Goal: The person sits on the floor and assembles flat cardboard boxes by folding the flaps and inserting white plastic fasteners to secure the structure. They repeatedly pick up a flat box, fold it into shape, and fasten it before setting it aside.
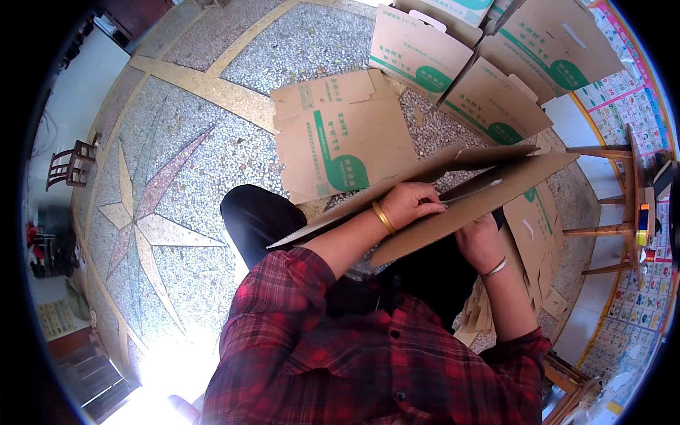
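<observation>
A partly folded brown cardboard box (467,202) stands tilted over my lap, its two large panels spread apart. My left hand (413,204), with a gold bangle at the wrist, reaches between the panels. Its fingers are curled and the thumb presses in near the inner face; whatever they pinch is too small to make out. A small whitish strip or slot (489,185) shows on that panel. My right hand (482,244), wearing a silver bangle, grips the box from the outside at the lower edge of the near panel, its fingertips partly hidden.
A flat printed carton (354,142) lies on the speckled floor ahead. Several upright cartons (489,99) with green print stand at far right. More flattened cardboard (528,234) is stacked beside my right arm. A wooden stool (609,230) stands by the right wall, a small chair (71,164) at far left.
</observation>
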Demonstrator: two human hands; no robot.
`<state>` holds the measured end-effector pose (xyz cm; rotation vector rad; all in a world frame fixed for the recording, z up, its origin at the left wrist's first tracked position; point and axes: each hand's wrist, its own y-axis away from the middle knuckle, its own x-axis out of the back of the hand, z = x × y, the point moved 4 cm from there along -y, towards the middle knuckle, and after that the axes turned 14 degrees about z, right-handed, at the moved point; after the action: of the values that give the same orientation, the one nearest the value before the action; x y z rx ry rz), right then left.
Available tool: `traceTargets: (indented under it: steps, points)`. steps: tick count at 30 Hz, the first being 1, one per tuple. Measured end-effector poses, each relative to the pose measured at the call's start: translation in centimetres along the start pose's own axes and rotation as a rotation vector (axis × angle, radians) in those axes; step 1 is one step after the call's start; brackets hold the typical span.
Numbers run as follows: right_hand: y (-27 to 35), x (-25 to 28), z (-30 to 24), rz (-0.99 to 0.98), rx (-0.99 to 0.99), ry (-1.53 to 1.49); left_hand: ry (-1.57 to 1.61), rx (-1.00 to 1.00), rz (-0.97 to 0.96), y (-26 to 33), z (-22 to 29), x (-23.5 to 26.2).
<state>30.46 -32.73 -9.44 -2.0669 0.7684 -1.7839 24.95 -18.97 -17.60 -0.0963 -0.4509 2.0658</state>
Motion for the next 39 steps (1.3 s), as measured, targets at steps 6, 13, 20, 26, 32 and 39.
traceTargets:
  steps: [6,13,20,26,32,39]
  points:
    - [1.5,0.2,0.8,-0.095,-0.125,-0.022,-0.033,-0.123,-0.115,-0.1,0.8,-0.3]
    - [0.5,-0.1,0.7,0.014,-0.127,-0.072,-0.131,-0.072,-0.149,-0.2,1.2,0.1]
    - [0.3,0.2,0.5,0.022,-0.124,-0.066,-0.125,-0.094,-0.063,-0.3,1.6,-0.1]
    - [0.9,0.4,0.7,-0.008,-0.151,-0.090,-0.062,-0.085,-0.095,-0.2,1.8,-0.4]
    - [1.1,0.8,0.6,-0.007,-0.164,-0.102,-0.071,-0.069,-0.087,-0.2,2.1,-0.7]
    - [1.4,0.8,0.6,-0.017,-0.157,-0.059,-0.082,-0.047,-0.017,0.4,1.3,-1.2]
